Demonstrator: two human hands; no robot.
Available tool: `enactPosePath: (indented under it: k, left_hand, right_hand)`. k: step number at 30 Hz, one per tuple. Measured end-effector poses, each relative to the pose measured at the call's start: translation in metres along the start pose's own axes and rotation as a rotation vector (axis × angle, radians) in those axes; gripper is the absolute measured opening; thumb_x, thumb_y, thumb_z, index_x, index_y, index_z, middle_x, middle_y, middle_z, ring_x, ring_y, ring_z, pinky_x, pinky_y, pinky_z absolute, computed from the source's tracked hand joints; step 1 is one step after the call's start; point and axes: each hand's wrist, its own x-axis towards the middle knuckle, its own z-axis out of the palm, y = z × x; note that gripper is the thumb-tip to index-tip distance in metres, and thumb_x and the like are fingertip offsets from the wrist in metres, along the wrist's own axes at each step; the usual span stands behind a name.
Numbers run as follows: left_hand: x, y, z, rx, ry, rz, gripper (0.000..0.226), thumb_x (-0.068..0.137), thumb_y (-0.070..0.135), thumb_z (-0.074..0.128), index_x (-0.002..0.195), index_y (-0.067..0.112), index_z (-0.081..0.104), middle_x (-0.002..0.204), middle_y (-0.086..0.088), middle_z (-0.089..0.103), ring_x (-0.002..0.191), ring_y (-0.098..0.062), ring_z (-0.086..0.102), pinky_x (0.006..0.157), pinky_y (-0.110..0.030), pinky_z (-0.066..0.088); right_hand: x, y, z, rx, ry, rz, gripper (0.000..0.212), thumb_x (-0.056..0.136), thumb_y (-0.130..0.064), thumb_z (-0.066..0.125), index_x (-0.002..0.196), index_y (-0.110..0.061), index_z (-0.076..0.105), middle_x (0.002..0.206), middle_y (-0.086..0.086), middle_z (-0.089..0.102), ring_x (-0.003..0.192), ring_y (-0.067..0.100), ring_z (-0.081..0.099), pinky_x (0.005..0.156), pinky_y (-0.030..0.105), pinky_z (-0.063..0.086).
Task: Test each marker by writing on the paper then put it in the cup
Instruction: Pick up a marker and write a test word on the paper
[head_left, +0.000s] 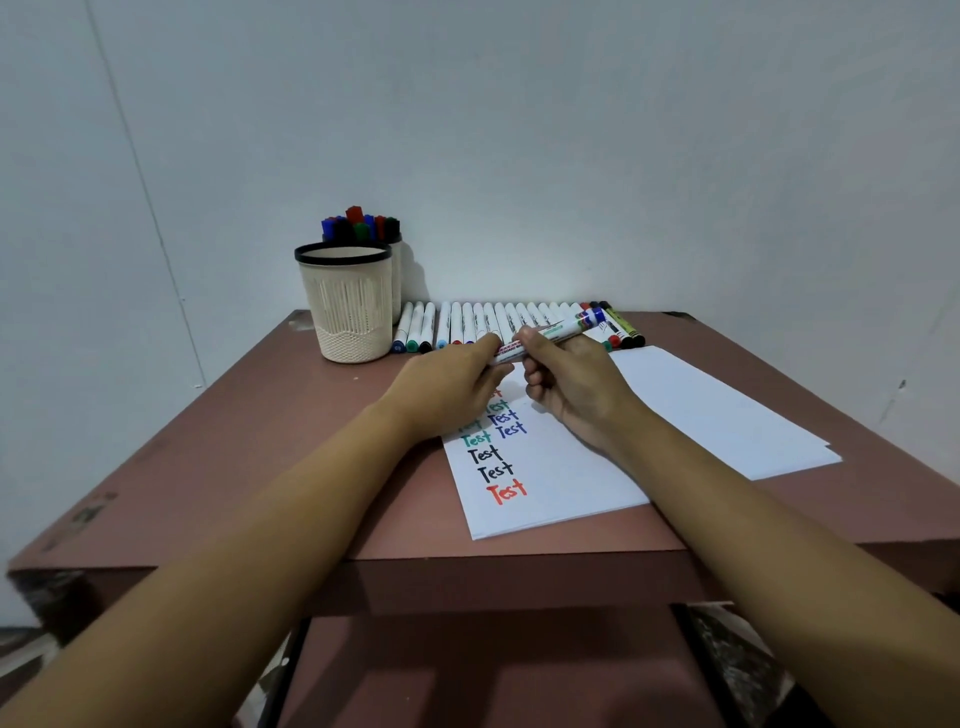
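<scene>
Hovering above the written sheet, a white-barrelled marker is held by both hands near the middle of the table. Its near end is pinched between thumb and fingertips of the left hand, the other fingers being loosely bent. The barrel is grasped by the curled fingers of the right hand, and a blue end is seen pointing toward 2 o'clock. Whether a second barrel is held alongside cannot be told.

The paper is smooth and white, and "Test" is lettered on it in green, blue, black and red. A further stack of plain sheets is laid at 3 o'clock, partly under it. The cup, at 10 o'clock, is cream plastic with a black rim, ribbed slots and a mesh-textured base. Just behind it a second holder is packed with capped markers in red, blue, green and black. Along 12 o'clock a row of markers is laid side by side, mostly white-barrelled with coloured ends.

The table is matt reddish-brown, scuffed at its left edge, and is set against a plain pale wall.
</scene>
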Motion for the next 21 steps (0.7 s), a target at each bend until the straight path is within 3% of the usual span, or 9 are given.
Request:
enactPosePath:
  k: [4, 8, 11, 14, 16, 18, 21]
  left_hand:
    - [-0.003, -0.011, 0.000, 0.021, 0.072, 0.051, 0.034, 0.095, 0.045, 0.039, 0.106, 0.014, 0.049, 0.080, -0.004, 0.063, 0.071, -0.027, 0.058, 0.052, -0.030, 0.031]
    - [-0.002, -0.009, -0.003, -0.086, 0.126, -0.040, 0.043, 0.088, 0.052, 0.049, 0.112, 0.016, 0.051, 0.064, 0.007, 0.048, 0.066, -0.022, 0.051, 0.055, -0.029, 0.032]
    - [-0.001, -0.009, -0.007, -0.241, 0.101, -0.173, 0.051, 0.084, 0.052, 0.056, 0.119, 0.018, 0.043, 0.066, 0.006, 0.048, 0.067, -0.019, 0.049, 0.063, -0.031, 0.039]
    - [-0.001, -0.014, -0.006, -0.416, 0.094, -0.267, 0.038, 0.092, 0.043, 0.049, 0.117, 0.015, 0.044, 0.070, -0.002, 0.051, 0.063, -0.011, 0.047, 0.062, -0.023, 0.037]
    - [0.000, -0.017, -0.005, -0.474, 0.100, -0.301, 0.024, 0.097, 0.031, 0.042, 0.113, 0.013, 0.046, 0.077, -0.007, 0.055, 0.064, -0.009, 0.046, 0.061, -0.018, 0.035]
    - [0.002, -0.020, -0.004, -0.513, 0.110, -0.331, 0.018, 0.098, 0.017, 0.036, 0.109, 0.010, 0.047, 0.079, -0.006, 0.053, 0.064, -0.009, 0.044, 0.059, -0.020, 0.033]
    - [0.003, -0.024, -0.002, -0.528, 0.115, -0.369, 0.018, 0.095, 0.007, 0.032, 0.106, 0.011, 0.046, 0.086, -0.011, 0.051, 0.069, -0.015, 0.041, 0.060, -0.025, 0.032]
  right_hand:
    - [-0.003, -0.001, -0.002, 0.025, -0.057, -0.038, 0.014, 0.094, -0.017, 0.057, 0.085, -0.008, 0.062, 0.062, 0.000, 0.044, 0.055, 0.007, 0.041, 0.054, 0.018, 0.040]
    - [-0.004, -0.003, -0.001, 0.038, 0.014, -0.024, 0.014, 0.093, -0.021, 0.059, 0.086, -0.010, 0.061, 0.058, -0.002, 0.047, 0.054, 0.008, 0.041, 0.051, 0.020, 0.037]
    - [-0.003, -0.006, -0.002, 0.165, 0.140, 0.005, 0.017, 0.095, -0.030, 0.056, 0.086, -0.015, 0.056, 0.061, 0.000, 0.055, 0.052, 0.010, 0.044, 0.047, 0.020, 0.037]
    - [-0.004, -0.008, -0.004, 0.363, 0.211, 0.062, 0.029, 0.099, -0.036, 0.045, 0.088, -0.010, 0.053, 0.065, 0.012, 0.063, 0.050, 0.018, 0.059, 0.050, 0.025, 0.052]
    - [-0.006, -0.009, -0.003, 0.410, 0.165, 0.130, 0.046, 0.101, -0.041, 0.037, 0.084, -0.002, 0.055, 0.061, 0.015, 0.067, 0.059, 0.026, 0.066, 0.070, 0.036, 0.058]
    - [-0.009, -0.010, -0.001, 0.402, 0.112, 0.176, 0.051, 0.101, -0.040, 0.035, 0.077, 0.000, 0.056, 0.064, 0.018, 0.068, 0.074, 0.033, 0.066, 0.090, 0.045, 0.051]
    - [-0.011, -0.010, 0.001, 0.383, 0.087, 0.157, 0.035, 0.099, -0.024, 0.047, 0.072, -0.003, 0.055, 0.069, 0.017, 0.065, 0.071, 0.030, 0.064, 0.080, 0.038, 0.055]
